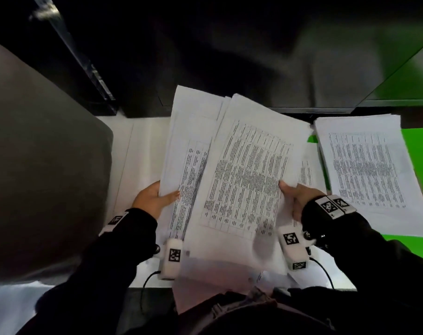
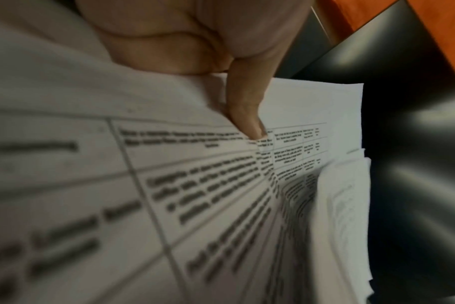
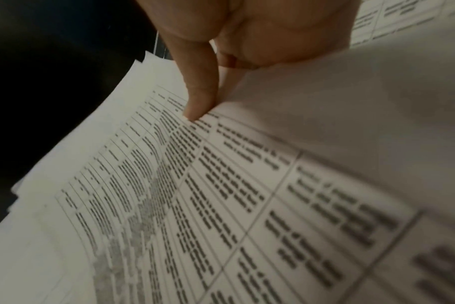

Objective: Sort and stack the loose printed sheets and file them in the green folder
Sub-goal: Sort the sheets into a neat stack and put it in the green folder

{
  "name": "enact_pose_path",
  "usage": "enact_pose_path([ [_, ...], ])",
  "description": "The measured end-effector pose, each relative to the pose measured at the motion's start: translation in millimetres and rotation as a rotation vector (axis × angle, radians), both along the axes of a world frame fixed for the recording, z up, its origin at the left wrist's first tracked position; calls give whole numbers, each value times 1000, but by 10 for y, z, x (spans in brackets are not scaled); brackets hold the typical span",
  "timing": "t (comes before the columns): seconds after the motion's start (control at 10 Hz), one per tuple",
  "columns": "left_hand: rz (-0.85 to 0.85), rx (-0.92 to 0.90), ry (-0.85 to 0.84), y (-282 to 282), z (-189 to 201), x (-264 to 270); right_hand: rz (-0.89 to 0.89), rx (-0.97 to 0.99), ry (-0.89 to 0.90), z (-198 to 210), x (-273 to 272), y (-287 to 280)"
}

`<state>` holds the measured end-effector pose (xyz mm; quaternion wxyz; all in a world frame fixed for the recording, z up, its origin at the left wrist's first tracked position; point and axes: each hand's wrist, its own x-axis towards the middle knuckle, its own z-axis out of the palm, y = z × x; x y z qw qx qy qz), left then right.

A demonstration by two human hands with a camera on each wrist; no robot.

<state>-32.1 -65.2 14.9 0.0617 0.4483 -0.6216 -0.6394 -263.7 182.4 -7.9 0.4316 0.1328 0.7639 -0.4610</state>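
Note:
I hold two fanned bundles of printed sheets above the white table. My left hand (image 1: 154,198) grips the left bundle (image 1: 188,141) at its near left edge, thumb (image 2: 247,109) on top. My right hand (image 1: 295,193) pinches the upper sheet (image 1: 249,172) with printed tables at its right edge, thumb (image 3: 198,90) pressed on the print. A squared stack of sheets (image 1: 367,170) lies on the open green folder (image 1: 418,151) at the right. The fingers of both hands are hidden under the paper.
A dark grey chair back or panel (image 1: 41,165) fills the left side. Dark cabinets (image 1: 229,56) rise behind the white table (image 1: 142,146). More loose sheets (image 1: 307,175) lie under the held ones. Cables run from both wrist cameras near the table's front edge.

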Motion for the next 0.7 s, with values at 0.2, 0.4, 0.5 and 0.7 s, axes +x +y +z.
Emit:
enact_pose_path([
  [0.2,1,34,46,370,92,-122,120,24,121,291,123,-171],
  [0.4,45,123,24,681,145,-229,419,203,287,259,83,-114],
  [0.5,50,148,-84,761,127,-243,474,212,253,301,114,-40],
  [0.7,-104,-201,-35,788,282,-410,275,-4,392,663,168,13],
])
